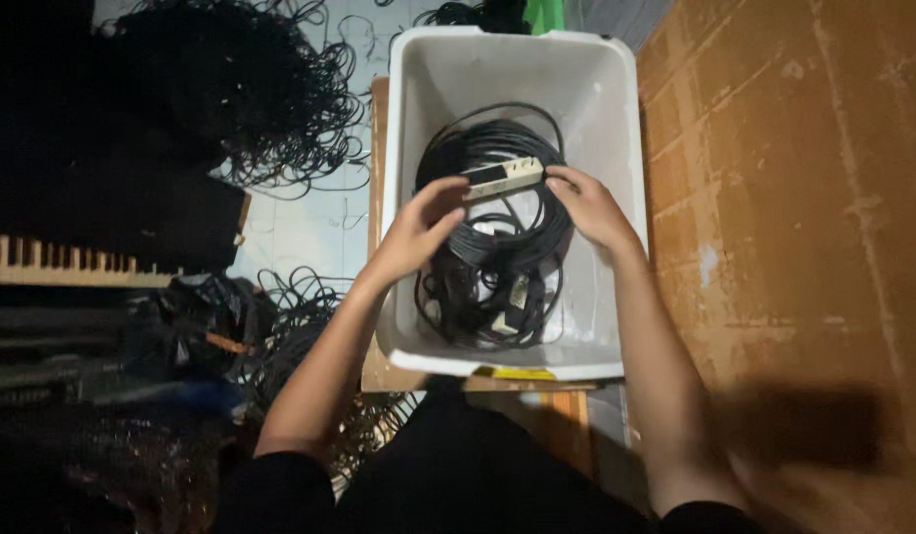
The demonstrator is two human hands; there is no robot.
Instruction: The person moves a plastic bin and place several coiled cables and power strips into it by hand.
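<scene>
Open from above into the white tub (616, 198); coiled black cables (497, 247) filling its floor, walls hemming all sides.

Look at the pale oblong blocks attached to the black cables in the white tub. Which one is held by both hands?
The upper block, lifted above the coil between left hand and right hand; the other blocks lie untouched near the tub's bottom.

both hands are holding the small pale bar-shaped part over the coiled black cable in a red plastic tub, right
Not quite: the tub is white, not red, as the head view shows. The rest holds: the left hand and right hand hold the small pale bar-shaped part over the coiled black cable.
</scene>
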